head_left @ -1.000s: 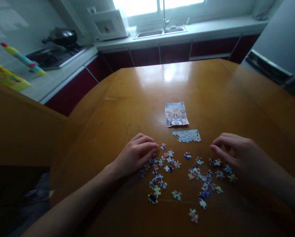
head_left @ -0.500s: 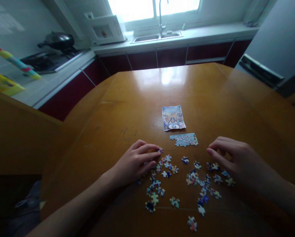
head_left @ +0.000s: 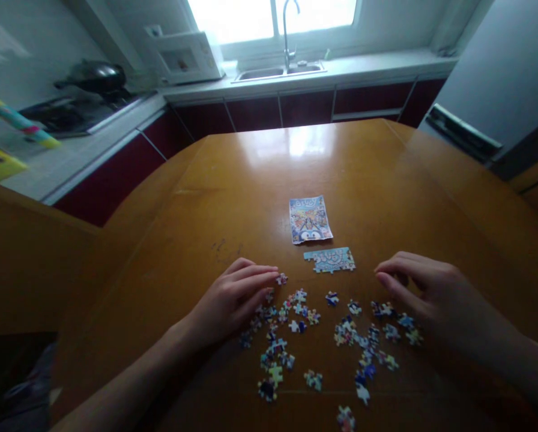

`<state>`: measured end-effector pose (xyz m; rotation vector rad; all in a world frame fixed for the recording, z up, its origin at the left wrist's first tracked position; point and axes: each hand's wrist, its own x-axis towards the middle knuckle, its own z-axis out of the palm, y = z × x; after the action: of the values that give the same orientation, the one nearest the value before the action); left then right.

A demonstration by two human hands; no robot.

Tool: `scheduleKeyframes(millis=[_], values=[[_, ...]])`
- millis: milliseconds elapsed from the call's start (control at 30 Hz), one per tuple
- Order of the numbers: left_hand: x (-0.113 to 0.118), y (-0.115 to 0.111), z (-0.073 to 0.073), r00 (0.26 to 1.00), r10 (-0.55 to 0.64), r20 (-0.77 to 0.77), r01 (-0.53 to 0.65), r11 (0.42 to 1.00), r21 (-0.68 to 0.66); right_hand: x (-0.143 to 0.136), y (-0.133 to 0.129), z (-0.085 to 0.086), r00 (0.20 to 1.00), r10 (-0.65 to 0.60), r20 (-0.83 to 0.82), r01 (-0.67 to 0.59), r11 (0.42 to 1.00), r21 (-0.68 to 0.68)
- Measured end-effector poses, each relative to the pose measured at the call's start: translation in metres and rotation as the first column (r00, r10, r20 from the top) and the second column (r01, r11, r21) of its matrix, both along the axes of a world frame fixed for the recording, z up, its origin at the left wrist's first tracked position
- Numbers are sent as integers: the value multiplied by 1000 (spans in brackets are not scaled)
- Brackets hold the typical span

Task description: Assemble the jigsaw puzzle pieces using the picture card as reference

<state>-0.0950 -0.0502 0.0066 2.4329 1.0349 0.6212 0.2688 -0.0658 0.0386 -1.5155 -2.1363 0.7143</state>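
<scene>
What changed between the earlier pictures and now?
The left hand reached right to a loose puzzle piece, then drew back left, the piece seemingly sliding slightly with it. The view swung slightly up and right. The joined section, printed sheet and right hand stayed about where they were.

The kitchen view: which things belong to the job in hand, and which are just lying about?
Likely part of the job:
loose puzzle pieces, near the left hand and right hand
joined puzzle section
printed picture sheet, just beyond it

Apparently just about:
black wok on the stove
microwave
sink
</scene>
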Motion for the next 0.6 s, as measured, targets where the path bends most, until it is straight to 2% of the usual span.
scheduleKeyframes(millis=[200, 433, 600], values=[[-2, 1, 3, 993, 62, 105, -58, 997, -42, 9, 10, 0, 995, -97, -6, 97, 994, 58], [-6, 4, 0, 984, 115, 134, -112, 993, -27, 28, 30, 7, 933, -357, -37, 359, 926, 120], [-11, 8, -1, 979, 152, 134, -149, 988, -35, 28, 34, 10, 922, -388, -15, 388, 918, 79]])
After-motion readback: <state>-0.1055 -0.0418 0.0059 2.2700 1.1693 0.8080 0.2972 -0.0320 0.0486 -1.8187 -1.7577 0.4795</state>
